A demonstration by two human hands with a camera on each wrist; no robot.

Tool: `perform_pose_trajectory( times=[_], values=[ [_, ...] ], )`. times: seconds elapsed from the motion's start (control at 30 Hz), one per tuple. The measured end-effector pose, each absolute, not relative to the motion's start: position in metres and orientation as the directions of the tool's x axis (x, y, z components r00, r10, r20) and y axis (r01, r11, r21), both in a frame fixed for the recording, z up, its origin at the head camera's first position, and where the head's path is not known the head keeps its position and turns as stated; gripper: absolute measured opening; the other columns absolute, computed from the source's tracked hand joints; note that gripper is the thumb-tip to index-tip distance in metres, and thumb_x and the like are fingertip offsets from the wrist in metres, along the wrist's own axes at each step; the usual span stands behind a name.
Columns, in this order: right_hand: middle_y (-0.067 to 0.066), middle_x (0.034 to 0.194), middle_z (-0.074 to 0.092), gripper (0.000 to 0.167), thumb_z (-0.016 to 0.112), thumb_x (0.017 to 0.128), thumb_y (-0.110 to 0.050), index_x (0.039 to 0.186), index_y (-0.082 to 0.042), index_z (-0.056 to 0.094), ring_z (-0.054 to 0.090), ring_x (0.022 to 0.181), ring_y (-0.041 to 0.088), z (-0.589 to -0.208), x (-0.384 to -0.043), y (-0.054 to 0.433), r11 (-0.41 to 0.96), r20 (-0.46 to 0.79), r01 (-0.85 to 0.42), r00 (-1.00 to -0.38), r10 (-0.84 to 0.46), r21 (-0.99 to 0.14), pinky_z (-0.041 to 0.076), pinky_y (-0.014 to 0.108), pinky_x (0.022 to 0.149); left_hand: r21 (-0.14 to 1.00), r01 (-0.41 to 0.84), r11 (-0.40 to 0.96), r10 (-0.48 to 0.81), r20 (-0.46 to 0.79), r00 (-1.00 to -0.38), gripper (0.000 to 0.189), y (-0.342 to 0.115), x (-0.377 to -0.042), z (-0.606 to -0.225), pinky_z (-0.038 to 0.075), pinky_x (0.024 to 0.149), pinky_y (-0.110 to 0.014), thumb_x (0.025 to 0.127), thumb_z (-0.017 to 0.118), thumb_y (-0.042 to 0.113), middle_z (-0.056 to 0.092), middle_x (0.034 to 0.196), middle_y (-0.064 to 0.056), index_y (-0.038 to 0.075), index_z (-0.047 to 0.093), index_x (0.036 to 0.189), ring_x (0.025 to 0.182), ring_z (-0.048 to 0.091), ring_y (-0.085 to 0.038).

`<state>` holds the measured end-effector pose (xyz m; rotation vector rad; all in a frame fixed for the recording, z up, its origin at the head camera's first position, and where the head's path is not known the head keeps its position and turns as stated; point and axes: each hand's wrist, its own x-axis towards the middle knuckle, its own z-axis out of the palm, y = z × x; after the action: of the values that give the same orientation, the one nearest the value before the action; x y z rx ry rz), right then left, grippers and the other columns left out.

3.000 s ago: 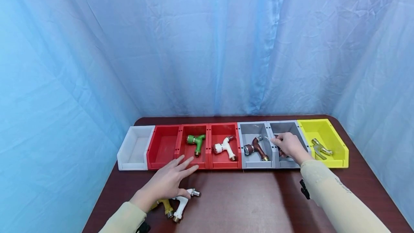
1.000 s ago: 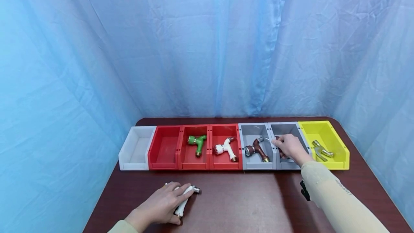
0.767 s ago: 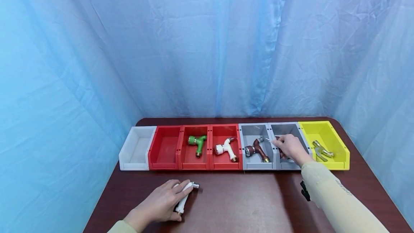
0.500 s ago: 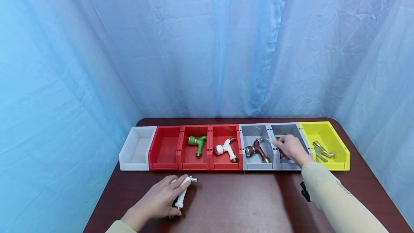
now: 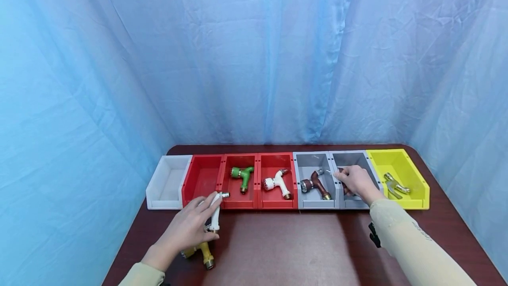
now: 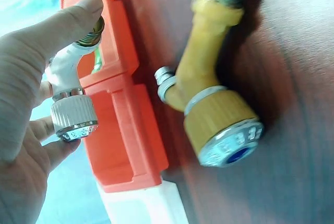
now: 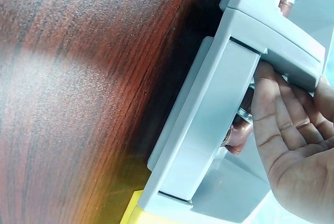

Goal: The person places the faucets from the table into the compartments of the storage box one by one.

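Observation:
My left hand (image 5: 184,228) pinches a white tap (image 5: 215,220) between thumb and fingers, raised in front of the left red bins. Its ribbed white knob (image 6: 74,113) shows in the left wrist view. A yellow tap (image 5: 206,255) lies on the table below that hand. At the right, my right hand (image 5: 357,181) grips the side wall of a grey bin (image 7: 201,125), fingers inside and thumb over the wall. A brown tap (image 7: 240,134) inside this bin is partly hidden behind the fingers.
A row of bins spans the table's back. The white bin (image 5: 155,189) and left red bin (image 5: 202,167) are bare. Others hold a green tap (image 5: 243,178), a white tap (image 5: 279,184), a brown tap (image 5: 316,184) and, in the yellow bin (image 5: 420,189), a metallic tap (image 5: 394,184).
My left hand reached down, took hold of the white tap beside the yellow one, and lifted it forward toward the red bins. The right hand has stayed at the grey bin.

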<state>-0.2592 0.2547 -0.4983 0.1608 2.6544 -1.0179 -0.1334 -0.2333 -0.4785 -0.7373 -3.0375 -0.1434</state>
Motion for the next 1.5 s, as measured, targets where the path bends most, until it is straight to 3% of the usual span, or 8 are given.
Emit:
perform_pose_trajectory(
  times=[0.23, 0.93, 1.5],
  values=[
    [0.012, 0.069, 0.06, 0.029, 0.059, 0.105, -0.027, 0.092, -0.002, 0.062, 0.061, 0.06, 0.023, -0.498, -0.259, 0.254, 0.74, -0.324, 0.221, -0.946, 0.005, -0.635, 0.052, 0.032, 0.058, 0.059, 0.396, 0.916, 0.392, 0.076, -0.917, 0.104, -0.239, -0.145, -0.474, 0.055, 0.099, -0.049, 0.069, 0.093, 0.049, 0.045, 0.158, -0.011, 0.015, 0.046, 0.155, 0.13, 0.051, -0.033],
    [0.011, 0.071, 0.06, 0.029, 0.058, 0.106, -0.028, 0.09, -0.003, 0.06, 0.061, 0.062, 0.022, -0.497, -0.257, 0.255, 0.739, -0.34, 0.234, -0.94, 0.008, -0.631, 0.052, 0.032, 0.061, 0.168, 0.252, 0.953, 0.228, 0.15, -0.962, 0.106, -0.246, -0.175, -0.475, 0.057, 0.095, -0.055, 0.068, 0.095, 0.038, 0.043, 0.158, -0.019, 0.01, 0.043, 0.156, 0.132, 0.049, -0.041],
    [0.013, 0.069, 0.061, 0.032, 0.057, 0.106, -0.028, 0.085, -0.004, 0.06, 0.063, 0.062, 0.024, -0.501, -0.258, 0.255, 0.75, -0.311, 0.208, -0.95, 0.003, -0.628, 0.052, 0.034, 0.058, 0.227, 0.159, 0.961, 0.15, 0.056, -0.987, 0.107, -0.247, -0.193, -0.473, 0.049, 0.103, -0.061, 0.074, 0.091, 0.038, 0.034, 0.163, -0.02, 0.01, 0.034, 0.16, 0.138, 0.041, -0.045]
  ],
)
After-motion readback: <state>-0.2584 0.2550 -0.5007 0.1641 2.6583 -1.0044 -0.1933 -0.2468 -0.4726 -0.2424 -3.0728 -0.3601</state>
